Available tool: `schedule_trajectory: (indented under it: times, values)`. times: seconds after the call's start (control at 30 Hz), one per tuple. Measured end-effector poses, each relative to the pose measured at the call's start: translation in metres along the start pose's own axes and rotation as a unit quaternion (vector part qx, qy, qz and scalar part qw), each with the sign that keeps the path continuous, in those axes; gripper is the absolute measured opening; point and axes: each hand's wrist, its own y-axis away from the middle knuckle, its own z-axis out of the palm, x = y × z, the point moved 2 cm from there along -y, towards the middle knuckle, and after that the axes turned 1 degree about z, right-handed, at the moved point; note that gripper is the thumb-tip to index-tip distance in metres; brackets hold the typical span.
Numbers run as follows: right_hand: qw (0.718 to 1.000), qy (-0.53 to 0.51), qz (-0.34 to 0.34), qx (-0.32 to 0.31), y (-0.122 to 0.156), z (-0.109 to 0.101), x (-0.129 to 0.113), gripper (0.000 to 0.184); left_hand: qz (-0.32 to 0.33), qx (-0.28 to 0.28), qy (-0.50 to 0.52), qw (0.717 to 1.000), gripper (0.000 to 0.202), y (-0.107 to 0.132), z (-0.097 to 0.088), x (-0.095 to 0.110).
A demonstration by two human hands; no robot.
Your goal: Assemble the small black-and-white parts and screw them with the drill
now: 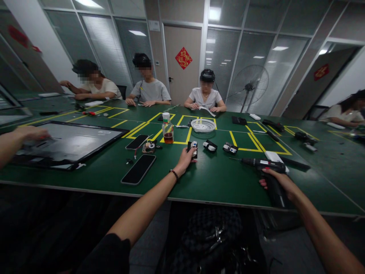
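Observation:
My left hand (185,160) is closed around a small black block with a white label (194,145), held just above or on the green table. Two similar black-and-white pieces lie to its right, one nearer (210,146) and one farther (230,148). In my right hand (278,182) is a black cordless drill (262,163), gripped by its handle. Its thin bit points left toward the farther piece, apart from it. A white box-like object (275,156) sits partly hidden behind the drill.
On the green table (216,182), two phones (139,169), a bottle of dark liquid (168,131) and a white basket (203,125) stand near my left hand. Another person's hand (35,134) touches a large flat panel (65,142) at left. Several people sit around the table.

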Motion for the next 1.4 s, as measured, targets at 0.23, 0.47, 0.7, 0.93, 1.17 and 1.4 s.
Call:
schedule_trajectory:
  times: [0.23, 0.47, 0.7, 0.93, 1.17, 1.4]
  values:
    - [0.843, 0.505, -0.053, 0.179, -0.03, -0.031, -0.021, 0.077, 0.017, -0.004, -0.005, 1.0, 0.059, 0.004, 0.005, 0.001]
    - [0.72, 0.594, -0.235, 0.269, 0.017, 0.032, -0.058, 0.042, -0.006, -0.08, 0.049, 0.996, 0.058, 0.011, 0.014, 0.003]
    - [0.78, 0.289, -0.554, -0.038, 0.018, 0.179, -0.092, 0.027, -0.024, -0.154, 0.075, 0.985, 0.052, 0.021, 0.022, 0.005]
    - [0.757, 0.245, -0.597, -0.105, -0.015, 0.238, -0.093, 0.038, -0.016, -0.164, 0.08, 0.983, 0.048, 0.021, 0.018, 0.004]
    - [0.747, 0.235, -0.616, -0.081, -0.023, 0.237, -0.081, 0.039, -0.004, -0.175, 0.055, 0.983, 0.052, 0.019, 0.02, 0.002]
    - [0.753, 0.196, -0.625, -0.055, -0.02, 0.236, -0.076, 0.035, -0.002, -0.18, 0.039, 0.983, 0.057, 0.019, 0.022, 0.001]
